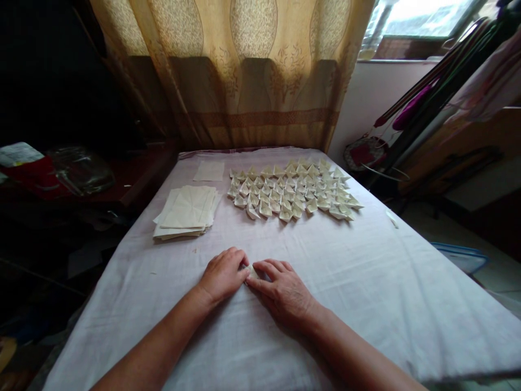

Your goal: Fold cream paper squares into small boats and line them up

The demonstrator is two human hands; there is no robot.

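Both hands meet low over the cloth-covered table (366, 304), around a small folded piece of paper (253, 271) that is mostly hidden by my fingers. My left hand (227, 273) is closed, its thumb and fingertips at the paper's left side. From the right, my right hand (281, 285) pinches the same piece, thumb below and fingers above. Beyond my left hand lies a stack of square paper sheets (187, 209), the top one creased. Farther back, several rows of small folded paper shapes (285, 190) with pointed tips stand close together.
One flat paper sheet (209, 171) lies behind the stack. A small white scrap (392, 219) rests near the table's right edge. Curtains (260, 87) hang behind the table. A dark red surface (142, 168) with bags on it adjoins on the left.
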